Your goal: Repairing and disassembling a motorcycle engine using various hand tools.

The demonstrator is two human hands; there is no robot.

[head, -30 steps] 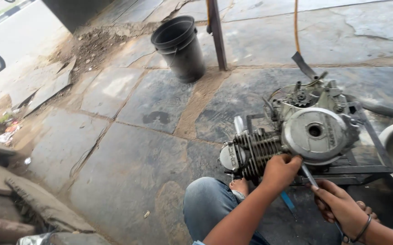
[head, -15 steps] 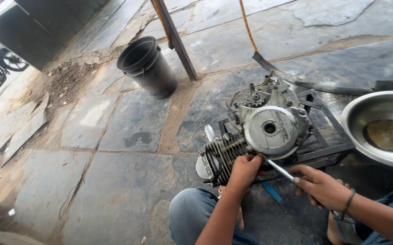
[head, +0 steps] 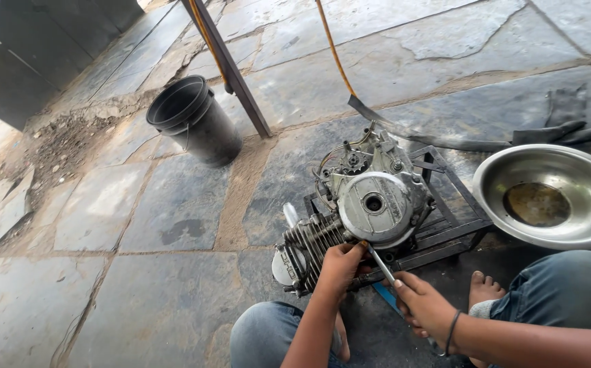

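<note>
My left hand steadies the engine on its floor frame, right hand grip closed on the screwdriver; I keep the tip square, pressing firmly.

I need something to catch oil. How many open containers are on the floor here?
2: a black bucket at upper left beside a slanted pole, and a steel bowl right of the engine. Others may sit out of frame.

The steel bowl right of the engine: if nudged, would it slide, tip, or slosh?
The wide round steel bowl looks light and shallow, so it would likely slide on the stone floor rather than tip. The brownish pool inside would probably slosh.
</note>
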